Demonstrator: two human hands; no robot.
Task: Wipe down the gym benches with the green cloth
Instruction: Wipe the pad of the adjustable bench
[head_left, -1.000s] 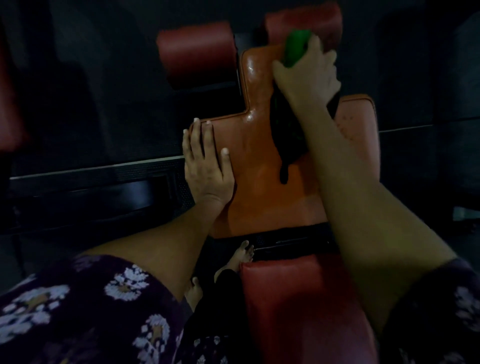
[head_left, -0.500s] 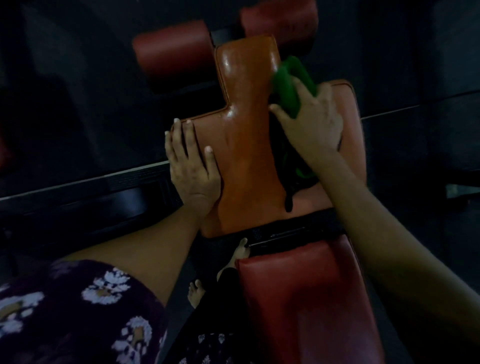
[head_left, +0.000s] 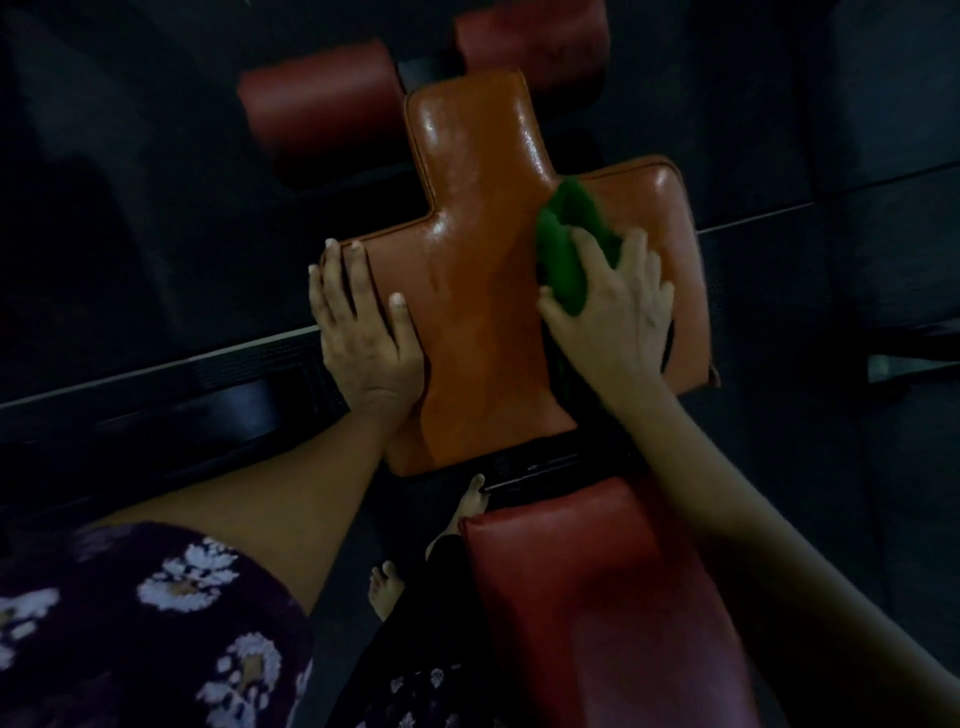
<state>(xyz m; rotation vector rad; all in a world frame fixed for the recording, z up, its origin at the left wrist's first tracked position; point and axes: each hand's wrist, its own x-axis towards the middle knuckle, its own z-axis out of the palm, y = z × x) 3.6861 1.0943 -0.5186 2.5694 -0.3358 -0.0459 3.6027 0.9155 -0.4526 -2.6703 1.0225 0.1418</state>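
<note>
An orange T-shaped bench pad (head_left: 478, 291) fills the middle of the view, its surface shiny and wet-looking. My right hand (head_left: 618, 317) presses the bunched green cloth (head_left: 563, 244) onto the right half of this pad, fingers spread over the cloth. My left hand (head_left: 363, 332) lies flat on the pad's left edge with straight fingers. A darker red bench pad (head_left: 597, 597) sits nearer to me, below the orange one.
Two red roller pads (head_left: 322, 109) (head_left: 530, 41) stand beyond the orange pad's narrow end. A black metal frame (head_left: 530, 462) joins the two pads. My bare feet (head_left: 387, 587) are on the dark floor left of the red pad. The room is dim.
My right hand has drawn the green cloth from the narrow far end of the orange pad down toward me onto its wide right part. My left hand stays on the left edge.
</note>
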